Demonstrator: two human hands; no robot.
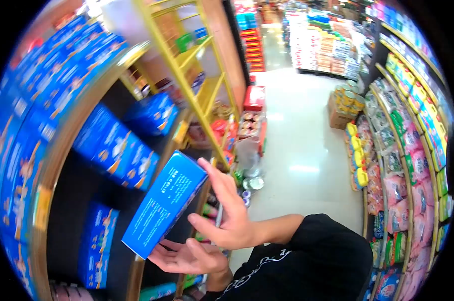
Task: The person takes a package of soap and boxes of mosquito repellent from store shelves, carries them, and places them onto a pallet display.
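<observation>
A blue carton box (164,203) with white printed text is held tilted between both hands, in front of the shelf. My right hand (229,208) has its fingers against the box's upper right corner, its thumb apart from the printed face. Below it, my left hand (191,256) supports the lower end, with fingers partly hidden behind the box and the thumb raised. Similar blue boxes stand on the dark shelf beyond: a row of packs (116,148), another pack (154,113) above, and one (99,246) lower down.
Stacked blue boxes (23,165) fill the left side. A yellow ladder (186,70) leans beside the shelf. An aisle floor (297,165) runs away past cans on a carton (345,108), a large stack of goods (322,45), and shelves of bagged products (397,185) at right.
</observation>
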